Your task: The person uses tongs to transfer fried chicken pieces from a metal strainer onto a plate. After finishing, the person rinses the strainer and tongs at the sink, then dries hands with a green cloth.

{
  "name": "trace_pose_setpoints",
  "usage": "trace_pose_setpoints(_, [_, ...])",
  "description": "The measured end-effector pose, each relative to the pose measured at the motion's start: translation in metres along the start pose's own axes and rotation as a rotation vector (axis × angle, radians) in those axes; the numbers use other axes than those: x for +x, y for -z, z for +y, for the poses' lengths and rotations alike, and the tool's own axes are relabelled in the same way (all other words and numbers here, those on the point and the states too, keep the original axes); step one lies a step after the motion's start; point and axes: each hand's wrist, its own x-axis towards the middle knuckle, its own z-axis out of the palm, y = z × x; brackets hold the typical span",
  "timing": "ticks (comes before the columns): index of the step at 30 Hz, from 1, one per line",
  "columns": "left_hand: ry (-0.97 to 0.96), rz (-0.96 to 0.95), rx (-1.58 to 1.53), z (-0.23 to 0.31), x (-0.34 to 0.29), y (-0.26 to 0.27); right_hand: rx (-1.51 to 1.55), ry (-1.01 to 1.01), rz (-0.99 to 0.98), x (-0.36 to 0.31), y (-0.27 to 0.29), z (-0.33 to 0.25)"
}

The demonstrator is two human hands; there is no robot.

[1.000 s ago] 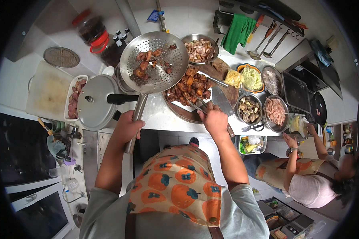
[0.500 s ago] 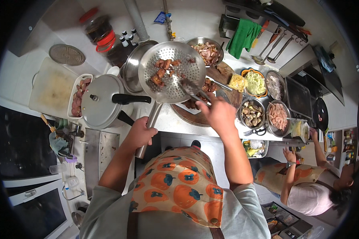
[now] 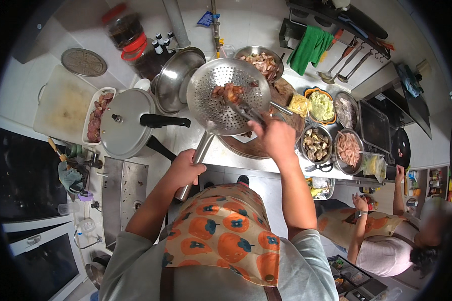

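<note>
My left hand (image 3: 188,169) is wrapped round the long metal handle of a big perforated skimmer (image 3: 206,108), held tilted above the counter. Browned pieces of meat (image 3: 227,92) lie in its bowl. My right hand (image 3: 276,138) grips metal tongs (image 3: 248,111), whose tips reach into the skimmer at the meat; blur hides whether they pinch a piece. Beneath the skimmer is a round wooden board (image 3: 256,149). The skimmer mostly covers a dish on this board.
Left stand a pressure cooker (image 3: 125,125), a metal basin (image 3: 173,95) and a white meat tray (image 3: 91,136). Behind is a meat bowl (image 3: 261,65). At right are bowls of mushrooms (image 3: 316,144) and pinkish strips (image 3: 348,149), plus scissors (image 3: 319,167). A co-worker (image 3: 371,226) stands at far right.
The skimmer has shifted a little to the right. The meat in it now lies gathered closer together, near the tong tips. My right hand has moved slightly.
</note>
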Motion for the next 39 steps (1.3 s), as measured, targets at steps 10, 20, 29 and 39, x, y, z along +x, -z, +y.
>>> trace_pose_setpoints(10, [-0.106, 0.108, -0.039, 0.015, -0.005, 0.047, -0.166, -0.366, -0.07, -0.003, 0.009, 0.064])
trace_pose_setpoints(20, [-0.188, 0.172, 0.065, 0.017, -0.019, 0.055, -0.145, -0.359, -0.221, -0.035, -0.087, 0.052])
trace_pose_setpoints(29, [-0.081, 0.134, -0.004, 0.018, -0.001, 0.034, -0.175, -0.312, -0.07, -0.039, -0.081, 0.051])
trace_pose_setpoints(39, [-0.097, 0.125, 0.019, 0.019, -0.001, 0.033, -0.066, -0.296, -0.143, -0.044, -0.072, 0.052])
